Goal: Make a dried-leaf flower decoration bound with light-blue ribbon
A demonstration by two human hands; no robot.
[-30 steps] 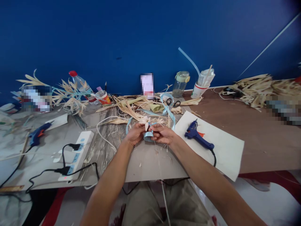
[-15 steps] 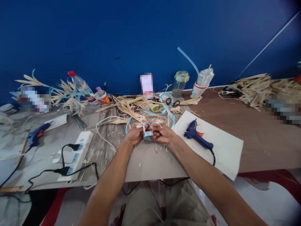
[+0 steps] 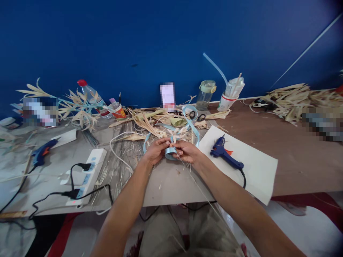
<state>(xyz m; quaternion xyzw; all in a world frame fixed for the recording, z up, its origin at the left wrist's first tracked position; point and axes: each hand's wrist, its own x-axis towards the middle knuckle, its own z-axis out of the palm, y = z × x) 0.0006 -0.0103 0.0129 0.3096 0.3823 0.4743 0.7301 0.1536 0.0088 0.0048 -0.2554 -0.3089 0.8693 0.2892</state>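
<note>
Above the table, my left hand and my right hand meet with fingertips pinched together. Between them is a light blue ribbon, looped below the fingers, at the base of a pale dried-husk flower. My left hand is closed on the ribbon. My right thumb and fingers are closed around the flower's stem, where the ribbon goes round it. A thin wire-like stem runs from beneath the right hand down toward my lap. The exact pinch points are partly hidden by the fingers.
On white card to the right lies a blue glue gun. A second glue gun and a power strip with cords are at left. Behind my hands are husk strips, scissors, a jar and a paper cup.
The husk flower has turned from lying sideways across my fingers to standing more upright. The thin stem now trails down to the right. Both hands stay in nearly the same place.
</note>
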